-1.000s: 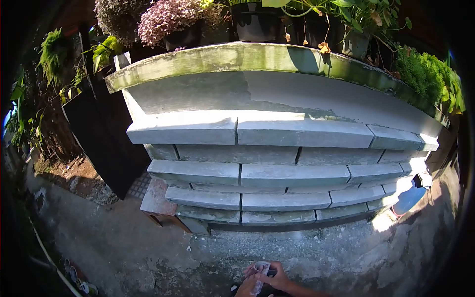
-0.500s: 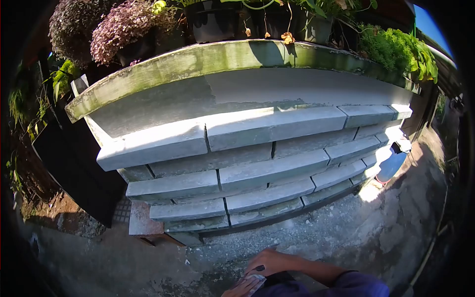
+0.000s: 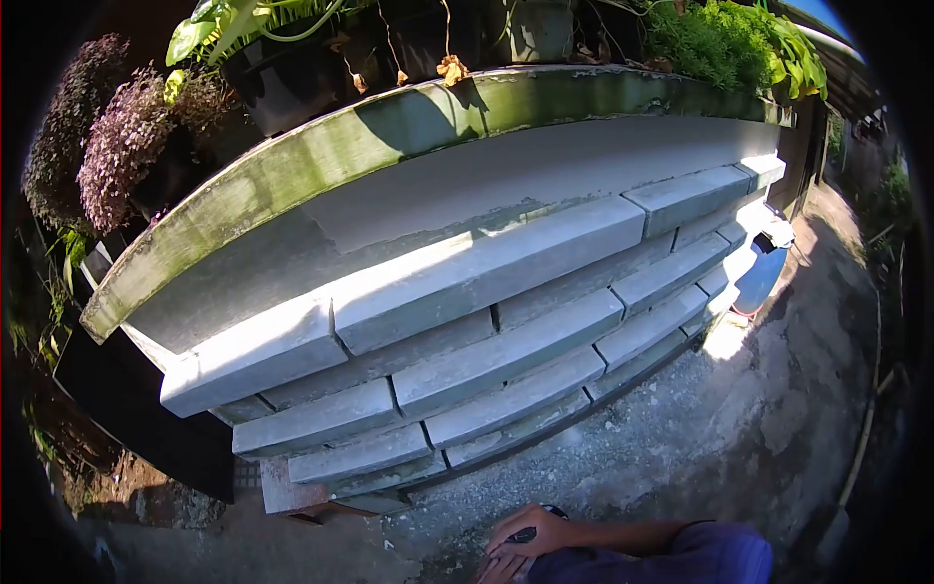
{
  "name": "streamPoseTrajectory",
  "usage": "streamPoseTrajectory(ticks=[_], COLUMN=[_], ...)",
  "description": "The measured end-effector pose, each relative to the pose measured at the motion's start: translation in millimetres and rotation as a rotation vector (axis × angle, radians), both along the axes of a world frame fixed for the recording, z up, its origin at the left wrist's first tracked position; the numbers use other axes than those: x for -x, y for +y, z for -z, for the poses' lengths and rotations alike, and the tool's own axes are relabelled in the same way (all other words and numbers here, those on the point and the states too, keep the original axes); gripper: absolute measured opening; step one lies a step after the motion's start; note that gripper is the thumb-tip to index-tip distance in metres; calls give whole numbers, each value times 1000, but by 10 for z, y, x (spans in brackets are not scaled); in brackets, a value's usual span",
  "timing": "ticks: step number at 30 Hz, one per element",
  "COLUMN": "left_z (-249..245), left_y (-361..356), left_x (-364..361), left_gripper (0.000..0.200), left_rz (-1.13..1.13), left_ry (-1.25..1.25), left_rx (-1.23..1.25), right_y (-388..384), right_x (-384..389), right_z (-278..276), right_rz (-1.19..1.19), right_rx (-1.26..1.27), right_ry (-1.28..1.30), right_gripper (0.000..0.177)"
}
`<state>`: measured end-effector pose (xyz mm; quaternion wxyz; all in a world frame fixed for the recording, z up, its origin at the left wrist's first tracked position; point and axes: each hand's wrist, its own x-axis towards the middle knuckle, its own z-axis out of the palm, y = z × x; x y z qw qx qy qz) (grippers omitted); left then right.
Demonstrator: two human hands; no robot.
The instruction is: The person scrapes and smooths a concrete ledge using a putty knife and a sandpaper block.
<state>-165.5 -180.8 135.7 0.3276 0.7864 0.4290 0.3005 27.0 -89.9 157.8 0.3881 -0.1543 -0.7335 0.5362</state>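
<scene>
At the bottom of the view my two hands meet in front of my body. My right hand (image 3: 535, 529) is closed around a small dark object (image 3: 522, 535), mostly covered by the fingers; its kind cannot be made out. Below it, my left hand (image 3: 500, 565) is pressed against the right one, fingers together and partly cut off by the frame's edge. Whatever it holds is hidden. Beyond the hands rises a wall face of stepped rows of pale grey blocks (image 3: 486, 292), with dark gaps between them. Neither hand touches the blocks.
A mossy concrete ledge (image 3: 321, 161) tops the wall, carrying a black plant pot (image 3: 292, 83) and other plants. To the right stands a blue rounded object (image 3: 762, 279). A black panel (image 3: 136, 409) leans at left. Rough concrete floor (image 3: 671, 457) runs along the base.
The view has turned and tilted, so the wall now slants upward to the right. My hands stay together; a whitish patch seen at my left hand before is now mostly out of sight.
</scene>
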Motion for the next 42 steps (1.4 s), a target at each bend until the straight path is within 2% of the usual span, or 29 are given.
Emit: streamPoseTrajectory(ticks=[4,7,10,12,14,15,16,19,21,24,28,32,33,36,37,40,42], left_z=[22,35,47,71,87,94,94,148,162,169,143,110,117,132,148,157,202], left_y=[291,521,664,742,820,855,899,931,962,990,983,903,880,803,777,683,640], left_x=[-247,-436,-559,-594,-604,-605,-613,-641,-681,-778,-844,-751,-680,-497,-438,-306,-264], left_gripper=[59,58,56,56,55,55,54,53,52,51,46,38,38,37,37,37,37], left_rz=[-26,-48,-114,-181,-267,-312,-359,-480,-533,-578,-593,-640,-660,-730,-748,-796,-815], left_ry=[-33,-59,-85,-107,-145,-169,-196,-263,-298,-332,-249,-90,-58,27,54,119,140], left_rx=[57,99,130,148,177,193,213,245,263,303,257,133,134,136,141,137,122], right_y=[195,336,544,811,1096,1306,1436,1868,2183,2713,3191,3687,3726,3675,3700,3582,3422], right_x=[-299,-490,-760,-1105,-1449,-1599,-1735,-2023,-1975,-1696,-1357,-1077,-1022,-1077,-1062,-1063,-1159], right_z=[-7,-2,-83,-183,-453,-708,-1022,-1709,-2080,-2353,-2695,-2583,-2579,-2618,-2599,-2661,-2766], right_rz=[39,45,243,347,367,329,398,760,751,903,952,962,941,1000,998,945,986], right_rx=[85,50,-8,-16,178,126,105,-144,-435,-566,-779,-774,-761,-967,-841,-707,-913], right_ry=[85,81,-36,-3,373,534,689,962,1029,976,1071,833,775,932,932,881,1015], right_gripper=[15,17,19,29,41,48,51,41,40,44,47,46,46,44,44,43,41])
